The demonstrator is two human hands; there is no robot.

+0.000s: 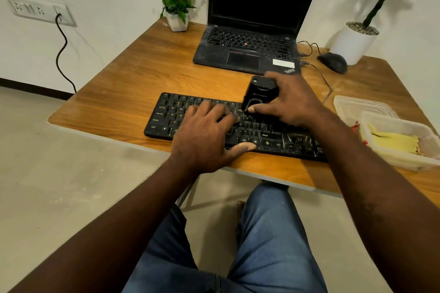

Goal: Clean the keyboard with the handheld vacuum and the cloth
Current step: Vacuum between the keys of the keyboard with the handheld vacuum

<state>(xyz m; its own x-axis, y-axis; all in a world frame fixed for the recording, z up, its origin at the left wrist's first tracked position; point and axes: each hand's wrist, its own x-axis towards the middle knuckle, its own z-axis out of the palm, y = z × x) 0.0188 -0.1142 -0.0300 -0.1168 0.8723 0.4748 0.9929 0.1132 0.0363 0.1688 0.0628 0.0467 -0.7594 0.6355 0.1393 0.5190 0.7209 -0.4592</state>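
Note:
A black keyboard (166, 114) lies along the near edge of the wooden table (133, 93). My left hand (207, 135) rests flat on its left half, fingers spread over the keys and thumb near the front edge. My right hand (290, 100) grips a small black handheld vacuum (258, 95), which stands on the keys near the keyboard's upper middle. A yellow cloth (395, 143) lies folded in a clear plastic container (404, 162) at the right edge of the table.
An open black laptop (247, 47) sits behind the keyboard, with a black mouse (333, 62) and its cable to the right. A white flower pot (176, 22) and a potted plant (354, 41) stand at the back. A container lid (362, 107) lies by the container.

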